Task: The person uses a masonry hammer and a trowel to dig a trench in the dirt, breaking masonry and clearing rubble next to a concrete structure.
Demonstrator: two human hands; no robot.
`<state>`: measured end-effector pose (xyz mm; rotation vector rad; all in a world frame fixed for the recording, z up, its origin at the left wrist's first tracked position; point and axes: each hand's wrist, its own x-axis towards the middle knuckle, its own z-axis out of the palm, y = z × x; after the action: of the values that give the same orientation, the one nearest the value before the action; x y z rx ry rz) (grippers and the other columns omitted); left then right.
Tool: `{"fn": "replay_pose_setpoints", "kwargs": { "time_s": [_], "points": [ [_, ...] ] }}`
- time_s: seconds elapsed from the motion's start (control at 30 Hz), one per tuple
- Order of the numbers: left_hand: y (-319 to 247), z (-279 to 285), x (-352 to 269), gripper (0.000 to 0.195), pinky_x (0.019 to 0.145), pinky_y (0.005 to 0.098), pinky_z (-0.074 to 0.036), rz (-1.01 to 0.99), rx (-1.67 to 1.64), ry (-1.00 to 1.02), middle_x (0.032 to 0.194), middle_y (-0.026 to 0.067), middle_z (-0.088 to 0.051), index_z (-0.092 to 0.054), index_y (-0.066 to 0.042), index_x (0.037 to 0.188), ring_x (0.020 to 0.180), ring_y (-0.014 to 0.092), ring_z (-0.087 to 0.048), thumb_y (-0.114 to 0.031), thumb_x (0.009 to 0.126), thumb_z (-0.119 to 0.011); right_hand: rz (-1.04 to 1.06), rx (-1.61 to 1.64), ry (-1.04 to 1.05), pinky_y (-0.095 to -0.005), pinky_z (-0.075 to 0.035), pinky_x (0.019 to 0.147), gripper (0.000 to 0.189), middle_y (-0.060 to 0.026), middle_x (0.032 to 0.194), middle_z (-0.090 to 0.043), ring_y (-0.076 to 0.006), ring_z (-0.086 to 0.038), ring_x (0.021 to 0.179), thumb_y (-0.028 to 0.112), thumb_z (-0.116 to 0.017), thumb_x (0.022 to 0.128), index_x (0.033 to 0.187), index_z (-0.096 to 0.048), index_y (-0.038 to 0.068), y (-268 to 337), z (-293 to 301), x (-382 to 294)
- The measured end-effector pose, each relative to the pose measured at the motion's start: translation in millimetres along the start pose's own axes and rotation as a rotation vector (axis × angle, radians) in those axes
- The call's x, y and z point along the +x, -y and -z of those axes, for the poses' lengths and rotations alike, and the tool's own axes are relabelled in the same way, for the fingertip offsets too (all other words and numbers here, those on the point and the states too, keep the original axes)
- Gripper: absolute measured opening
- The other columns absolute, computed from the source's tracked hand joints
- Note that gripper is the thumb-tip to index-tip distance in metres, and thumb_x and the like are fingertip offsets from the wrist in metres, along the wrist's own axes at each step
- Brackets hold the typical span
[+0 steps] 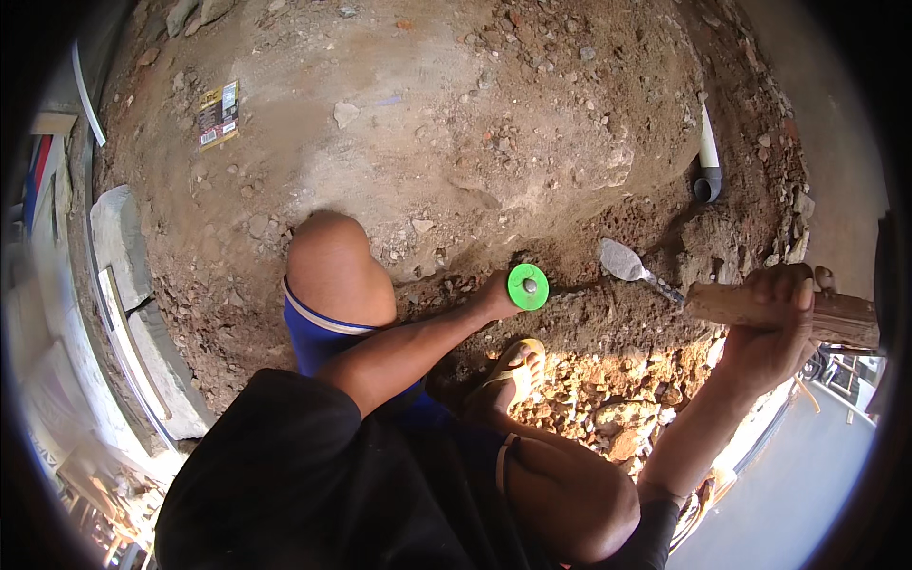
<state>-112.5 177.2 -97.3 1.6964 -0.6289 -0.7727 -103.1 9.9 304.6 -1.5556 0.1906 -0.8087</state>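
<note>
My left hand [496,296] is wrapped around a chisel with a round green hand guard [519,299]. The chisel's metal head [529,286] points up at me, and its shaft below the guard is hidden. On the right, my right hand [773,342] grips a thick, rough piece of wood [727,304], raised above the ground. A small trowel [622,260], its blade coated grey, lies on the soil between my hands; the wood hides its far end. Under the chisel runs a rough, dug edge of packed earth [456,274].
A grey-and-white pipe [707,153] sticks out of the soil at right, beside a plain wall [833,142]. Concrete slabs [121,242] line the left edge. A flattened printed packet [219,114] lies upper left. Broken rubble [613,406] surrounds my sandalled foot [520,370].
</note>
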Motion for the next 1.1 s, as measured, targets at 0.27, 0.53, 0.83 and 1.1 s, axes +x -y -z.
{"fn": "replay_pose_setpoints", "kwargs": {
  "time_s": [0.27, 0.53, 0.83, 1.1],
  "points": [
    [-6, 4, 3, 0.047, 0.085, 0.0359, -0.055, 0.032, -0.084, 0.050, 0.104, 0.0108, -0.072, -0.066, -0.011, 0.112, 0.100, 0.025, -0.070, -0.032, 0.074, -0.083, -0.369, -0.154, 0.016, -0.0435, -0.051, 0.095, 0.027, -0.0074, 0.092, -0.065, -0.0244, -0.065, 0.101, 0.001, -0.068, 0.088, 0.111, -0.054, 0.005, -146, -31, -126],
    [24, 1, -2, 0.038, 0.078, 0.0373, -0.056, -0.005, 0.097, -0.030, 0.097, 0.0135, -0.073, -0.069, -0.009, 0.102, 0.092, 0.028, -0.071, -0.029, 0.073, -0.082, -0.002, -0.168, -0.248, -0.0266, -0.046, 0.067, 0.035, -0.0051, 0.082, -0.057, -0.0134, -0.053, 0.074, 0.010, -0.059, 0.096, 0.127, -0.052, -0.004, -16, -4, 22],
    [-22, 4, -3, 0.043, 0.079, 0.0360, -0.057, -0.075, -0.132, -0.029, 0.097, 0.0110, -0.072, -0.067, -0.009, 0.108, 0.089, 0.026, -0.071, -0.024, 0.072, -0.085, -0.308, -0.903, 0.321, -0.0398, -0.050, 0.066, 0.042, -0.0159, 0.079, -0.063, -0.0274, -0.058, 0.071, 0.010, -0.065, 0.084, 0.124, -0.058, 0.002, -151, 78, -203],
    [-6, 11, -6, 0.042, 0.081, 0.0360, -0.057, 0.051, -0.038, -0.031, 0.098, 0.0124, -0.073, -0.068, -0.010, 0.108, 0.092, 0.026, -0.071, -0.025, 0.072, -0.084, -0.087, -0.475, -0.039, -0.0209, -0.039, 0.042, 0.022, -0.0024, 0.066, -0.058, -0.0086, -0.050, 0.048, 0.011, -0.071, 0.090, 0.104, -0.057, 0.000, -12, 2, -29]
  ]
}}
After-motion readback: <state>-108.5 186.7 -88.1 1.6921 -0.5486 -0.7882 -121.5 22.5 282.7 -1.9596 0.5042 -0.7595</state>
